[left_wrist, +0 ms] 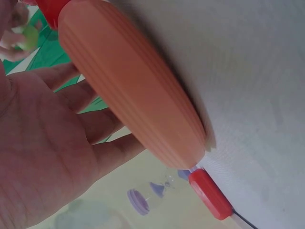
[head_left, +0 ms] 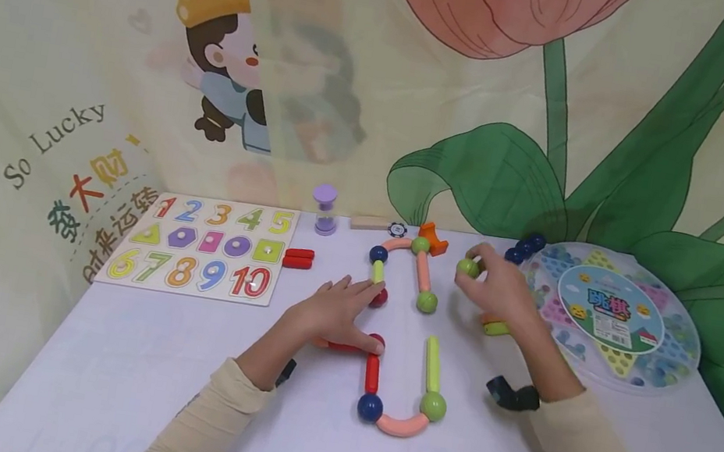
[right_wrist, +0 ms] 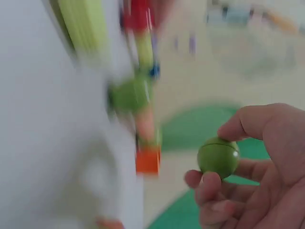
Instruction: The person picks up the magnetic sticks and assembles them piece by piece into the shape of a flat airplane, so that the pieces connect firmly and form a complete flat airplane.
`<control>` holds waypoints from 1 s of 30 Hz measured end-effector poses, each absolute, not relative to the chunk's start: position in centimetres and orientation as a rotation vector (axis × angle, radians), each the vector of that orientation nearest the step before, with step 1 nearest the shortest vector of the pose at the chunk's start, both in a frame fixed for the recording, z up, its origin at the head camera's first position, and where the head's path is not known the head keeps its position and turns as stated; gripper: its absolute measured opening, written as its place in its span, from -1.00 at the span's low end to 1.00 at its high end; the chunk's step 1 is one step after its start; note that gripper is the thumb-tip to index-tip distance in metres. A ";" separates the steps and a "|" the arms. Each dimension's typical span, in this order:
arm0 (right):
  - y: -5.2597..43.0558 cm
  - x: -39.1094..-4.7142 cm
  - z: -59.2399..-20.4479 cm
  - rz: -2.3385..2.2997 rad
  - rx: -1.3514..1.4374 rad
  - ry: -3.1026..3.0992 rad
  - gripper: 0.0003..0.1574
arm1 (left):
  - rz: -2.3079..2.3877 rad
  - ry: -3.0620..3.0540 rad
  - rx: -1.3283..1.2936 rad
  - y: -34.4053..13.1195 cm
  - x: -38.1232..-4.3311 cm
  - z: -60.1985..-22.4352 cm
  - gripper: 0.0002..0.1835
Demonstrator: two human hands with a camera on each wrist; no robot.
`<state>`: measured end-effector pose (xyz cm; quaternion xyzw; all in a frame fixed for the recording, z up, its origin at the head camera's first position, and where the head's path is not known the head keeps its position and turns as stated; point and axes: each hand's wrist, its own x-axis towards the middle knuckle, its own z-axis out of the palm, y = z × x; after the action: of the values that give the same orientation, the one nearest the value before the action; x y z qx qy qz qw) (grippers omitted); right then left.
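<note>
Your right hand (head_left: pixel 496 285) pinches the green ball (head_left: pixel 467 267) above the table (head_left: pixel 118 377) toward its far edge, your left hand (head_left: pixel 335 313) lies fingers-extended, and the ball, probably light, hard and slick, wants gripping across its middle.

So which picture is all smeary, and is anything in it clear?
Right wrist view: the yellow-green stick and patterned backdrop are blurry, but the green ball in the right hand is clearer, with a tiny shine; left wrist view: the orange stick looks huge, with a soft shadow along one edge; head view: much sharper.
</note>
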<state>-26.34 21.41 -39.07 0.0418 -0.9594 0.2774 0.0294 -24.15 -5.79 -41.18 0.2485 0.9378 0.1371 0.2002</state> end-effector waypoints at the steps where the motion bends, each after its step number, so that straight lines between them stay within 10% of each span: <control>1: 20.7 -25.0 -39.3 0.860 0.185 -2.981 -0.54 | 0.381 2.622 0.692 -5.8 -24.1 -41.2 0.12; 9: 16.8 -19.9 -43.2 0.869 0.270 -3.076 -0.59 | 0.400 2.619 0.685 -6.0 -24.1 -41.2 0.12; 30: 17.2 -19.8 -42.8 1.017 0.367 -3.165 -0.61 | 0.363 2.629 0.679 -5.7 -24.1 -41.2 0.12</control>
<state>-19.81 17.16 -42.76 0.1091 -0.9414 0.3026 -0.1012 -24.06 -5.74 -41.23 0.2429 0.9403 0.1299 0.1999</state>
